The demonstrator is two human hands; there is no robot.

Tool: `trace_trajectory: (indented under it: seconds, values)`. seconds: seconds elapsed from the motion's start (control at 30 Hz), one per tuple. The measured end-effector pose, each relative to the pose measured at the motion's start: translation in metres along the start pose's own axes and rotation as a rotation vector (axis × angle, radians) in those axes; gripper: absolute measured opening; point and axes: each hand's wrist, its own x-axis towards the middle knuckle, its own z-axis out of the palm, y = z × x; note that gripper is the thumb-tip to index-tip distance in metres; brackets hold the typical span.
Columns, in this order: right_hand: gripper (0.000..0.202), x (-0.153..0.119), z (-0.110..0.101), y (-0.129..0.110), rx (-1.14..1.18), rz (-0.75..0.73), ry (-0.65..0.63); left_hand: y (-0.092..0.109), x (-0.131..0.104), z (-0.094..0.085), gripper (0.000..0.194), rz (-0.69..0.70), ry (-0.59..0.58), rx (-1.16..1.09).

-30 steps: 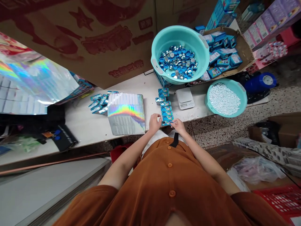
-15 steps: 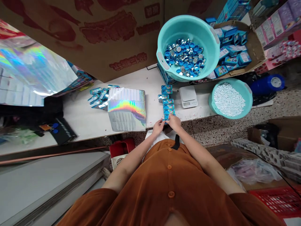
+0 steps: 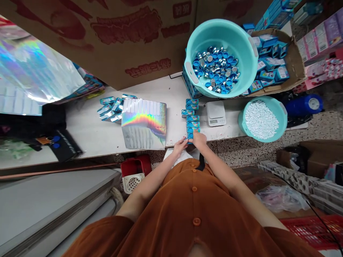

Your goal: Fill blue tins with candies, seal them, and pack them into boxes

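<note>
At the front edge of the table, my left hand (image 3: 180,145) pinches the left end of a small blue tin (image 3: 190,141). My right hand (image 3: 199,140) closes over the right end of the same tin and hides part of it. Just beyond my fingers, a column of similar small blue tins (image 3: 193,124) runs away from me, with one tin (image 3: 187,113) sticking out to the left. A white digital scale (image 3: 215,113) stands right of the column. To its left is a stack wrapped in shiny holographic film (image 3: 144,125).
A large turquoise tub (image 3: 191,73) holds blue and silver round caps. A smaller turquoise tub (image 3: 283,123) contains white pieces. Loose blue tins (image 3: 111,108) lie beyond the wrapped stack. An open carton (image 3: 297,67) of blue boxes sits at the back right. A big brown carton (image 3: 112,60) stands behind.
The view has shifted slightly. Both hands stay together at the near end of the column, with the small blue tin between them and only slight finger movement.
</note>
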Motion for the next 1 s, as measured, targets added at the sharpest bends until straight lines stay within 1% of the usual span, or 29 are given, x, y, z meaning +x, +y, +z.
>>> trace_trajectory:
  seconds: [0.17,0.23,0.47,0.6,0.7,0.77,0.83,0.87,0.93,1.0]
  values:
    - [0.057,0.006,0.000,0.001,0.014,0.000,-0.023,0.002,0.003,-0.001,0.058,-0.052,-0.006,-0.038]
    - [0.057,0.009,0.001,0.001,0.013,0.000,-0.029,0.002,0.005,-0.001,0.055,-0.046,-0.002,-0.042]
    - [0.058,0.012,0.002,0.001,-0.005,-0.011,-0.037,0.000,0.011,0.005,0.046,0.014,0.058,0.008]
    - [0.058,0.011,-0.003,-0.002,-0.007,-0.013,-0.042,0.000,0.009,0.010,0.047,0.052,0.084,0.050]
    - [0.052,0.006,-0.007,-0.001,0.001,-0.016,-0.050,0.001,0.005,0.014,0.049,0.107,0.103,0.082]
    - [0.044,0.000,-0.011,0.003,0.039,-0.056,-0.047,0.003,0.004,0.011,0.053,0.162,0.123,0.106]
    - [0.036,-0.008,-0.021,0.009,0.117,-0.131,0.020,0.008,0.004,-0.001,0.057,0.241,0.184,0.185]
    - [0.033,-0.013,-0.030,0.012,0.171,-0.189,0.090,0.013,0.004,-0.011,0.056,0.294,0.235,0.251]
    - [0.031,-0.020,-0.055,0.018,0.279,-0.334,0.300,0.027,0.001,-0.039,0.049,0.440,0.379,0.413]
    - [0.035,-0.019,-0.093,0.023,0.340,-0.466,0.557,0.048,-0.005,-0.072,0.039,0.613,0.542,0.584]
